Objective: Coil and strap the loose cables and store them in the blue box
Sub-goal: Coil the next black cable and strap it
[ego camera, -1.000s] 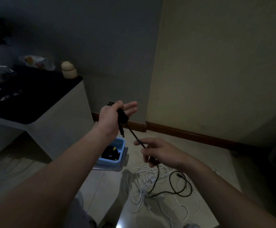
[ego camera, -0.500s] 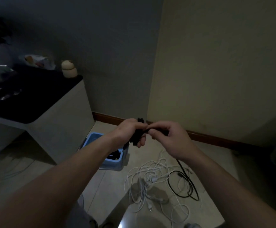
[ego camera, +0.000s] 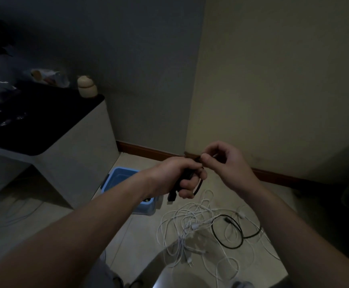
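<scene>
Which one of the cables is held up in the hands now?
The black cable: the left hand grips it and the right hand pinches it, its plug hanging down. The white cables lie tangled on the floor, untouched.

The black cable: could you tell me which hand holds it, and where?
The left hand grips the black cable bunched near its plug end; the right hand pinches a strand just beside that grip.

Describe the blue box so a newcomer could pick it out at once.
Find the white cabinet with a black top, left of frame. Beside its base on the pale tiled floor sits the open-topped blue plastic box. It is the only blue thing there; its neighbours to the right are thin white cables and a black cable loop.
</scene>
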Action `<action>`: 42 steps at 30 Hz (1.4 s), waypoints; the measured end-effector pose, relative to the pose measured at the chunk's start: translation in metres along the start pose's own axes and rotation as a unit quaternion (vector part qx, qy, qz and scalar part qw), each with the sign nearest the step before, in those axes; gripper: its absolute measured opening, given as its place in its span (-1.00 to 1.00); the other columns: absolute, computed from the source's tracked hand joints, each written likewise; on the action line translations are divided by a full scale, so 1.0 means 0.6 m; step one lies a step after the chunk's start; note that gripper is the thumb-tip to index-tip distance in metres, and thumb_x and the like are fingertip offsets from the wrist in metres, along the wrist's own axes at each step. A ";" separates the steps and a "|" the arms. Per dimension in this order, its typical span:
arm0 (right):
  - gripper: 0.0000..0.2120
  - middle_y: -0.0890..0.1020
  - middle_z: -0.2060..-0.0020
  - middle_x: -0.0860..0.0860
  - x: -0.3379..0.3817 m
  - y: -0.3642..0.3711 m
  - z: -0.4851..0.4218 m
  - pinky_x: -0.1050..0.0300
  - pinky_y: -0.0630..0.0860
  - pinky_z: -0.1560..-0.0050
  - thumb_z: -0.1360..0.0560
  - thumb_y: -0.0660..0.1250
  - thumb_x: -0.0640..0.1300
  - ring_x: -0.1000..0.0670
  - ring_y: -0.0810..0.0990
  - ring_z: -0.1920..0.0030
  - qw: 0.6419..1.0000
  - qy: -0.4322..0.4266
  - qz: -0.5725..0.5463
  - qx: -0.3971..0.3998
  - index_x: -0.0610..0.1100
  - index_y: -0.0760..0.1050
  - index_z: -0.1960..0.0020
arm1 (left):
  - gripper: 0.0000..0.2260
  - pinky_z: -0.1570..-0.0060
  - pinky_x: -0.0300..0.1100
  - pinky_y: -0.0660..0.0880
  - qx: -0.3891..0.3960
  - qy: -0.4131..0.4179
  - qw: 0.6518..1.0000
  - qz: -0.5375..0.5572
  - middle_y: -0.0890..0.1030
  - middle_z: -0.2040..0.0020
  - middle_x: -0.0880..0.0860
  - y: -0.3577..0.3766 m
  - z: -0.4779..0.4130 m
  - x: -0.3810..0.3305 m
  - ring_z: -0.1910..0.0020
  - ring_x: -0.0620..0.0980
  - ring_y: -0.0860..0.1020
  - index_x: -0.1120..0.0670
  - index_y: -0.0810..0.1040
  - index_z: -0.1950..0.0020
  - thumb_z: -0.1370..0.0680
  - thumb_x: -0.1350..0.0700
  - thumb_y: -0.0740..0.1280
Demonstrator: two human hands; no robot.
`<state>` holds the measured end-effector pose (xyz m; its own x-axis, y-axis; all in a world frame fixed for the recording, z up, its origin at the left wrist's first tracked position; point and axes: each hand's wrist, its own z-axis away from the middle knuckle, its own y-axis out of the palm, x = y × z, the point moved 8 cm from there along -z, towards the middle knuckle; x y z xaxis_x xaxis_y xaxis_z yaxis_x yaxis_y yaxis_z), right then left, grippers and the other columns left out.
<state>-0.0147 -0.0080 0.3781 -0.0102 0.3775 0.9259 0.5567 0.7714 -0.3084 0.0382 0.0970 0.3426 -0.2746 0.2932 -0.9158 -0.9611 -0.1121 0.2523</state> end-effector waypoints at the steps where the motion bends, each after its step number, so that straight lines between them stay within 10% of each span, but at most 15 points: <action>1: -0.81 0.56 0.38 0.15 -0.008 -0.001 -0.001 0.30 0.41 0.29 -0.55 0.40 -0.28 0.15 0.46 0.35 1.000 0.013 -0.012 0.003 -0.03 0.54 0.16 | -0.76 0.29 -0.09 0.28 -0.006 0.006 1.000 0.004 0.30 0.52 -0.02 -0.001 0.000 -0.001 0.55 -0.03 0.29 0.17 0.43 0.05 -0.65 0.08 0.06; 11: -0.81 0.49 0.40 0.03 -0.067 0.040 0.012 0.17 0.35 0.33 -0.69 0.18 -0.14 0.04 0.35 0.42 0.975 0.177 -0.111 0.074 -0.09 0.38 0.11 | -0.81 0.18 -0.09 0.37 -0.018 0.076 0.987 0.141 0.29 0.54 -0.07 -0.023 0.019 -0.037 0.52 -0.02 0.36 0.09 0.41 0.13 -0.60 0.03 0.14; 23: -0.84 0.62 0.34 0.05 -0.089 0.068 0.022 0.13 0.43 0.34 -0.63 0.23 -0.12 0.09 0.46 0.44 0.977 0.115 0.108 0.145 0.14 0.47 -0.06 | -0.71 0.10 -0.12 0.55 -0.161 0.195 0.900 0.354 0.58 0.26 0.08 -0.118 0.034 -0.063 0.31 0.02 0.58 0.11 0.45 0.10 -0.69 -0.04 0.12; 28: -0.71 0.64 0.32 0.07 -0.057 0.078 0.026 0.22 0.44 0.28 -0.61 0.32 -0.03 0.22 0.51 0.41 0.971 0.087 0.144 0.167 0.15 0.52 -0.32 | -0.73 0.06 -0.08 0.61 -0.229 0.226 0.907 0.273 0.71 0.05 0.14 -0.156 0.041 -0.066 0.12 0.05 0.69 0.08 0.40 0.03 -0.71 -0.05 0.07; 33: -0.83 0.69 0.30 0.01 -0.024 0.099 0.033 0.19 0.48 0.28 -0.59 0.34 -0.06 0.18 0.54 0.37 0.972 0.075 0.119 0.186 -0.04 0.65 -0.13 | -0.64 -0.08 -0.10 0.53 -0.308 0.209 0.919 0.129 0.73 0.07 0.13 -0.159 0.039 -0.062 0.17 -0.02 0.69 0.20 0.46 -0.25 -0.72 -0.04 0.05; 42: -0.72 0.37 0.53 0.09 -0.008 0.089 0.036 0.17 0.30 0.47 -0.55 0.35 -0.03 0.08 0.31 0.50 0.973 0.136 -0.037 0.182 -0.05 0.47 0.31 | -0.53 0.16 -0.15 0.50 -0.329 0.121 0.885 -0.306 0.65 0.38 0.06 -0.119 0.024 -0.053 0.36 -0.08 0.61 0.21 0.59 0.21 -0.71 -0.04 0.12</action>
<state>-0.0026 0.0426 0.3524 0.2085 0.2017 0.9570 0.2321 0.9404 -0.2487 0.1148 0.1097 0.3581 0.3827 0.2868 -0.8782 -0.6817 -0.5539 -0.4780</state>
